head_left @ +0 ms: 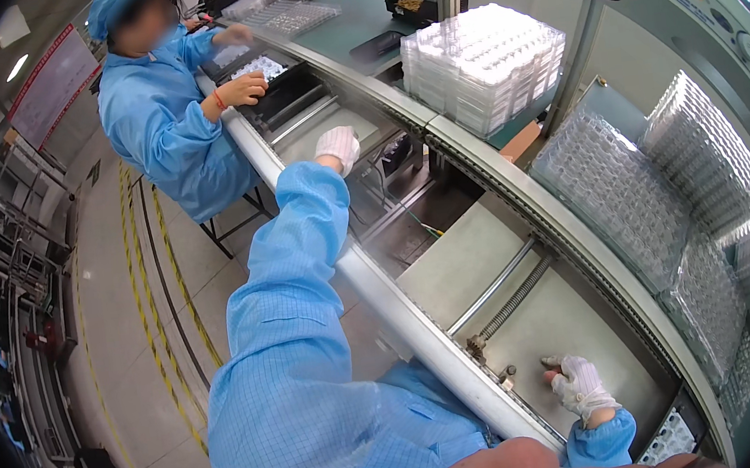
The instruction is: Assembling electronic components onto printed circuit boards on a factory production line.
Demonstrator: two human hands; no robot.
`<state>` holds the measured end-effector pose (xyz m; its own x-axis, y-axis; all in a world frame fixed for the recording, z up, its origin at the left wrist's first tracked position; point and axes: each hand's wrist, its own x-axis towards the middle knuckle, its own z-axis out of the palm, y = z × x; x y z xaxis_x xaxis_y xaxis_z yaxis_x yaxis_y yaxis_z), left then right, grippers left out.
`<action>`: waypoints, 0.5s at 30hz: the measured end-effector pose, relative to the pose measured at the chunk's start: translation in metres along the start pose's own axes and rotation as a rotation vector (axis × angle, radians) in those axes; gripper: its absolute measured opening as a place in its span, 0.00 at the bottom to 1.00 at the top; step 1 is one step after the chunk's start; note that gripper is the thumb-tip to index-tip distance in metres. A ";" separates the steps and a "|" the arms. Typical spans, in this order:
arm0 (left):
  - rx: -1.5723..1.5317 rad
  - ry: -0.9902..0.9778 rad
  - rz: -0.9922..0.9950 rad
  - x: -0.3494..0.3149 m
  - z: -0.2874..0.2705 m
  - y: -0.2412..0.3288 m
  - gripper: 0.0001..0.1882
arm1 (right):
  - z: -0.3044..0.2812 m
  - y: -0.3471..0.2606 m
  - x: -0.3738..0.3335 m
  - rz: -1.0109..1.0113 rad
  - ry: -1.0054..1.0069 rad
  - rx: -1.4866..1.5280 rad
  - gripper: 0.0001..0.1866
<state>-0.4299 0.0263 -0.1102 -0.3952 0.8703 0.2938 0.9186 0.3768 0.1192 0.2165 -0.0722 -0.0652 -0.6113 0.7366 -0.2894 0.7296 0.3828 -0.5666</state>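
Note:
My left hand (339,148), in a white glove, is stretched far forward over the conveyor line, just short of a pale plate (340,132). Its fingers are turned away from view, so what they do is hidden. Low over a wider pale plate (592,315) on the near part of the line is my right hand (584,388). Its glove leaves fingertips bare; the fingers are slightly apart with nothing visible between them. A metal rod (492,287) and a spring (517,299) lie across the line beside this plate.
Clear plastic trays are stacked on the right bench (485,64), with more leaning stacks (615,188) nearer. A co-worker in blue (169,128) handles a black tray (289,91) of white parts at the far left. A white tray (667,441) sits at the line's near end.

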 end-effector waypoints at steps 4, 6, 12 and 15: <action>0.131 0.018 -0.061 0.000 -0.018 0.000 0.12 | 0.005 -0.001 0.005 0.025 0.037 0.003 0.15; 0.287 0.117 -0.196 0.007 -0.019 -0.014 0.11 | 0.007 0.001 0.006 0.092 0.028 0.034 0.15; 0.360 0.064 -0.548 0.019 -0.039 -0.060 0.14 | 0.000 -0.013 0.008 0.174 0.025 0.062 0.16; 0.231 0.044 -0.683 0.026 -0.041 -0.070 0.15 | 0.001 -0.008 0.007 0.096 0.060 0.002 0.16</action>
<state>-0.5043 0.0091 -0.0721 -0.8755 0.4046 0.2640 0.4396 0.8939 0.0878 0.2065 -0.0710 -0.0634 -0.5188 0.8022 -0.2956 0.7835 0.3078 -0.5398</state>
